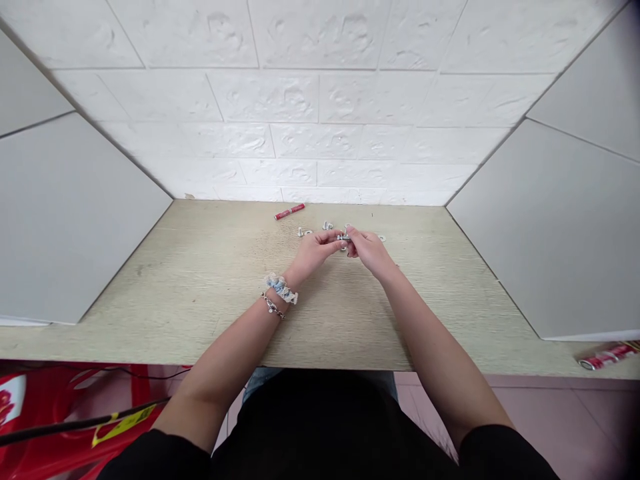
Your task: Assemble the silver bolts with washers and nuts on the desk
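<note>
One bolt [343, 238] is being pinched by the left hand [314, 253] and right hand [371, 252], probably for steadiness. Loose hardware [327, 226] is lying just beyond them.

A slim silvery bolt [343, 238] is held sideways near loose bolts [326, 226] and washers [383, 238].

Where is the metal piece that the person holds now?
In the head view, the metal piece is slightly right of centre, held between the left hand and the right hand, over the tabletop.
</note>
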`<state>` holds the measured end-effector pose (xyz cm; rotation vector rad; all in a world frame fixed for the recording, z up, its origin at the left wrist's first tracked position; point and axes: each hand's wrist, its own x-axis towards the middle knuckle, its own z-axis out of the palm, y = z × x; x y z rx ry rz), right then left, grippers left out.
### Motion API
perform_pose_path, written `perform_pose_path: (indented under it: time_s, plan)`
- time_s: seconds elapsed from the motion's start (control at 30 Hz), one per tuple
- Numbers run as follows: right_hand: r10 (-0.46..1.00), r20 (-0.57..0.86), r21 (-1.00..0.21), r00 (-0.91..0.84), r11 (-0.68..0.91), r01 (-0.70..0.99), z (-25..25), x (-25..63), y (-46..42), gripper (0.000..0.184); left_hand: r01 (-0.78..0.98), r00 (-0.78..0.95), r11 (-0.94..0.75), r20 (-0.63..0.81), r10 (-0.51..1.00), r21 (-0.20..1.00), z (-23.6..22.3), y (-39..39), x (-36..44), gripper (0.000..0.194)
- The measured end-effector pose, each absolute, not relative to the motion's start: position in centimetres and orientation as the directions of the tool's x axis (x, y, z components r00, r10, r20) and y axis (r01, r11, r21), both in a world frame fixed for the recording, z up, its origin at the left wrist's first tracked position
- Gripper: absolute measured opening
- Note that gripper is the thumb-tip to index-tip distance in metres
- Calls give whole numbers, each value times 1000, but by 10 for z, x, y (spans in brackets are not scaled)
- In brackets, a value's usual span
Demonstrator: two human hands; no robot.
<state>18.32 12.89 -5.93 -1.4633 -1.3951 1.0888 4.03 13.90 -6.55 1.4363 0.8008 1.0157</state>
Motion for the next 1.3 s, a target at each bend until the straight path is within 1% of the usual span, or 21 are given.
perform_pose_path:
  time_s: [0.13,0.23,0.43,0.57,0.63,0.7,0.83,0.9,0.93,1.0,1.07,1.13,1.3]
  plan:
    - [1000,5,-969,-11,7,247,-60,182,130,35,-1,371,-115,107,923,993,-60,141,35,28]
    - [999,38,-974,-3,38,224,-61,181,130,28,13,355,-78,69,932,997,-57,142,33,29]
    - [993,120,-986,5,119,117,-57,178,128,24,-29,320,-32,40,947,999,-57,144,33,32]
    - [985,170,-980,-6,169,102,-56,177,127,23,-83,312,-1,27,950,997,-58,144,34,32]
    - [989,146,-986,3,145,86,-56,177,127,22,-115,321,20,18,947,993,-59,144,34,31]
    - [996,89,-995,19,89,43,-56,177,129,24,-128,330,27,16,944,991,-60,144,34,31]
    - [998,-38,-996,54,-33,-84,-58,179,133,28,-93,346,-12,44,937,996,-61,142,35,30]
    - [994,-91,-995,63,-87,-56,-59,181,134,23,-75,342,-43,67,937,996,-60,141,36,28]
    - [992,-114,-994,52,-113,-10,-60,182,134,26,-71,336,-60,80,938,996,-60,140,37,28]
    - [990,-143,-983,12,-143,112,-60,184,132,46,-67,328,-88,105,939,994,-61,138,38,28]
    - [987,-159,-966,-8,-154,206,-59,184,129,57,-61,328,-107,121,937,992,-62,138,39,29]
    - [986,-168,-958,8,-165,235,-57,184,127,58,-47,332,-117,126,935,992,-64,139,39,31]
    - [989,-147,-972,-6,-143,187,-58,184,129,51,-6,357,-135,128,925,991,-67,143,37,32]
